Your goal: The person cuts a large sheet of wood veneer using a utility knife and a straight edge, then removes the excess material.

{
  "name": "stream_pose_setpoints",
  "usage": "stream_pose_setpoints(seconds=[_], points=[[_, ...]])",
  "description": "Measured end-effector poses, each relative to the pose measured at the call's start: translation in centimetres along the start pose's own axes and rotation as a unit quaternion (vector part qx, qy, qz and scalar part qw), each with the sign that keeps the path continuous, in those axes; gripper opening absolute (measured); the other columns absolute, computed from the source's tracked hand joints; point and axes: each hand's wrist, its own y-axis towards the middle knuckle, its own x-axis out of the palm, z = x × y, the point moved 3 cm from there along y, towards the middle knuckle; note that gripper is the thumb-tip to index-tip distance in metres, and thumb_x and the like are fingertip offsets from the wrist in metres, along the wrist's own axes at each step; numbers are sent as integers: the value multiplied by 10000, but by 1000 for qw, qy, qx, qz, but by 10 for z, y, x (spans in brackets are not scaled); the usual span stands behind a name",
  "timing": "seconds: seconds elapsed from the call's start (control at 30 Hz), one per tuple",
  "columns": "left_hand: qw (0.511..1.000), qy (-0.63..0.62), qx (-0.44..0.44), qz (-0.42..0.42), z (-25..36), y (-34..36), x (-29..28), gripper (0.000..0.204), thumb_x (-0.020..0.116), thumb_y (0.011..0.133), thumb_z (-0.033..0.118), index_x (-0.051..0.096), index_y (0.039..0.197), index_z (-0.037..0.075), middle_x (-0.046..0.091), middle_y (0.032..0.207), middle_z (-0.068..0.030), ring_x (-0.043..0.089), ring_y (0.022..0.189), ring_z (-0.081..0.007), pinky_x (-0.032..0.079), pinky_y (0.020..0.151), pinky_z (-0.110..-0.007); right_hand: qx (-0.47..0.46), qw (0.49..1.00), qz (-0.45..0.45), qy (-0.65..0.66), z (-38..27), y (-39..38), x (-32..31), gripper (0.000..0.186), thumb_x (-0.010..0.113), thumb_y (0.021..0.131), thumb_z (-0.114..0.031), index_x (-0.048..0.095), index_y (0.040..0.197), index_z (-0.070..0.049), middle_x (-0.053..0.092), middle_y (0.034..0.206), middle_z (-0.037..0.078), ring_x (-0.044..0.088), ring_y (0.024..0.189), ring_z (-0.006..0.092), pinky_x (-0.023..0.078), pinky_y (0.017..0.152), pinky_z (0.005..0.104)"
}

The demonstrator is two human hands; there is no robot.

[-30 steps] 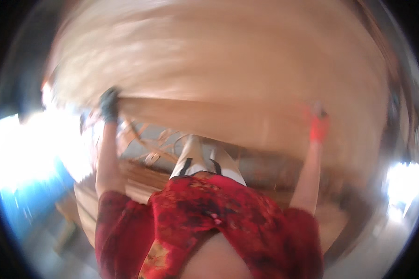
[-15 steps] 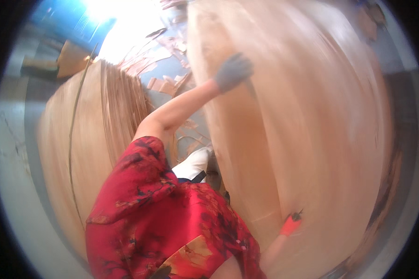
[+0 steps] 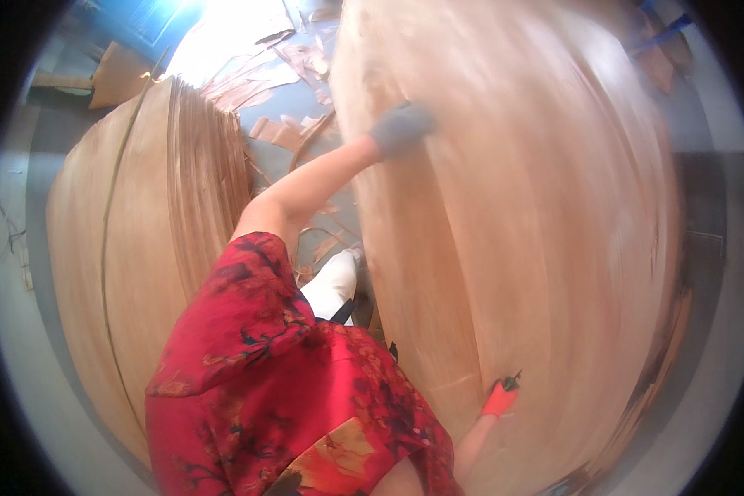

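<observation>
A broad, pale-brown wood veneer sheet (image 3: 546,223) lies uppermost on the large pile to my right. Its near edge runs lengthwise over a darker veneer layer (image 3: 413,240). My left hand (image 3: 401,130), in a grey glove, reaches across to the far part of that edge; its fingers are curled on the sheet and slightly blurred. Low on the same edge is my right hand (image 3: 501,397), wearing a red-orange glove with dark fingertips. Its small, bunched fingers are closed at the sheet's edge, and their undersides are hidden.
Another tall veneer stack (image 3: 128,223) stands at my left, with a thin strip (image 3: 112,198) across its face. Torn veneer scraps (image 3: 285,132) litter the floor between the piles. A blue object (image 3: 145,25) is at the far left. My white-clad leg (image 3: 332,285) is between the stacks.
The whole view has shifted slightly, carrying both piles leftward in it. My left hand's fingers look more curled than before. My right hand stays at the same part of the sheet.
</observation>
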Motion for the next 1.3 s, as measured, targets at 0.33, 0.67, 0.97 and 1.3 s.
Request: stream_pose_setpoints(seconds=[0.33, 0.67, 0.97, 1.3], points=[[993, 107, -55, 14, -75, 48, -15, 470, 547, 967, 183, 493, 1433, 160, 400, 1560, -120, 334, 1464, -300, 234, 1211, -443, 13, 997, 9, -70, -3, 2, 4, 274, 619, 796, 38, 568, 1063, 0, 573, 934, 96, 574, 732, 185, 485, 613, 336], [997, -7, -71, -21, -126, 59, 8, 477, 468, 1015, 209, 454, 1487, 139, 406, 1564, -106, 312, 1478, -295, 187, 1236, -443, -156, 972, 63, -162, -128, -49, 31, 584, 600, 841, 13, 521, 1418, -30, 610, 1143, 71, 608, 910, 172, 537, 752, 312], [957, -259, -127, 20, -167, 69, 17, 644, 449, 887, -9, 388, 1522, 77, 400, 1571, -110, 349, 1445, -320, 199, 1228, -418, -97, 928, -332, 141, -509, -76, 379, 594, 520, 988, -118, 341, 1554, -140, 674, 897, 32, 570, 639, 76, 476, 547, 250], [950, -280, -131, 31, -171, 70, 18, 684, 439, 864, -19, 347, 1535, 71, 393, 1580, -110, 364, 1430, -334, 207, 1219, -428, -293, 902, -285, -135, -579, -67, 534, 607, 516, 987, -169, 303, 1554, -117, 672, 1119, 255, 648, 1045, 411, 505, 908, 488]])
